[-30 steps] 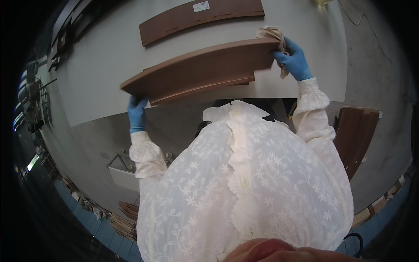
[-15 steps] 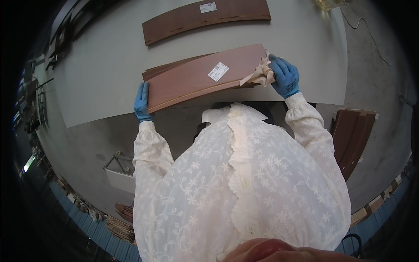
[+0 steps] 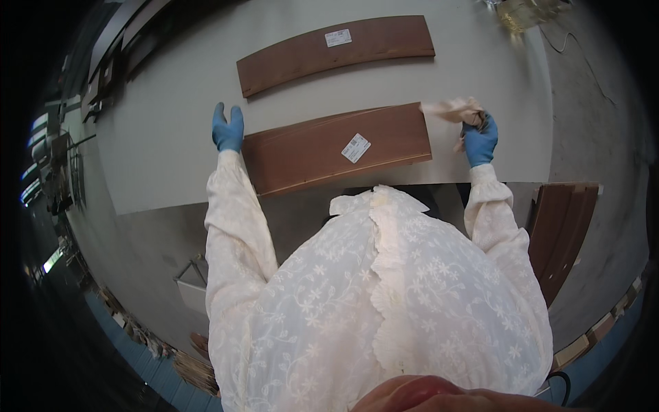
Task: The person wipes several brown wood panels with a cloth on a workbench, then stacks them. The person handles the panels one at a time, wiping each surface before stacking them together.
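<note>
From where I stand, the near board (image 3: 309,154) lies flat on the pale worktop (image 3: 171,151), its long side close to the near edge and its curved outline running roughly along it. Its labelled face is up, with the white sticker (image 3: 356,147) set askew right of the middle. A thin brown edge shows along its far side, so there seems to be at least one more board underneath. The left hand (image 3: 228,128), in a blue glove, is just beyond the board's left end, thumb and fingers spread, pinching nothing. The right hand (image 3: 480,139), gloved too, is off the right end with its grip closed around a crumpled beige cloth (image 3: 458,110); the cloth's loose tip reaches toward the board's far right corner, too blurred to say whether it touches. As I judge it, setting this board down is done, since neither hand bears it. Whether its face has been wiped all over, I can't tell by looking. The far board (image 3: 288,65) lies by itself toward the far edge of the worktop, label up, with no hand on it. More brown boards (image 3: 563,233) are beyond the near right corner, untouched; how much handling any of them needs isn't visible.
</note>
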Available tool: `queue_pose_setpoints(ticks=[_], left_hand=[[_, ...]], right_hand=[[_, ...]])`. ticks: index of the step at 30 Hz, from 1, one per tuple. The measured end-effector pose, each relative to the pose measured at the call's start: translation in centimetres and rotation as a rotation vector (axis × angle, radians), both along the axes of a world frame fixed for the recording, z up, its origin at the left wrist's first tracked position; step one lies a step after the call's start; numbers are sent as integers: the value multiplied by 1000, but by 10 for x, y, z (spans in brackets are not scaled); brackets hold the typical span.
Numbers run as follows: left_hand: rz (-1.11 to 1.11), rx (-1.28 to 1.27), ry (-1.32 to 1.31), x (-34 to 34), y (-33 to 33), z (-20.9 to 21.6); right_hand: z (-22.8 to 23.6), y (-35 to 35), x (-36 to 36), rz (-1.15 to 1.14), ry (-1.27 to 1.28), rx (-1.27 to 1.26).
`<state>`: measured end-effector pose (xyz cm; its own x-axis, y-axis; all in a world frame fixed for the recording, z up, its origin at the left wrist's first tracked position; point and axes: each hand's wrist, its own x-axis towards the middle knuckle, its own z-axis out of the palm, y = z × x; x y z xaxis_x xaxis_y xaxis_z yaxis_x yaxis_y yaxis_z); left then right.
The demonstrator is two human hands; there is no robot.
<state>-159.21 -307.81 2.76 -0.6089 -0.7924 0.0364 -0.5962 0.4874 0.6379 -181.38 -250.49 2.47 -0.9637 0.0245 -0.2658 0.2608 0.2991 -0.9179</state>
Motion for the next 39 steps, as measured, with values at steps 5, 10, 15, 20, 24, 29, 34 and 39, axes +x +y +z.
queue_pose_setpoints(ticks=[5,10,15,20,24,29,34,39], left_hand=[[76,48,-209,-91,-13,-25],[139,105,-171,-119,-11,-48],[327,667,-105,-118,-29,-42],[266,1094,228,-127,3,25],[15,1106,276,-148,67,101],[-213,1242,141,-151,147,162],[-386,1216,109,-151,239,170],[-593,1124,142,-145,289,165]], right_hand=[[-11,-28,-86,67,139,17],[-32,-96,-157,219,138,238],[-38,-113,-171,150,-22,214],[-40,-67,-179,8,-52,49],[-47,3,-162,-52,-173,-81],[-12,73,-127,-301,78,-90],[105,-3,-60,18,365,-291],[138,-85,-4,425,811,194]])
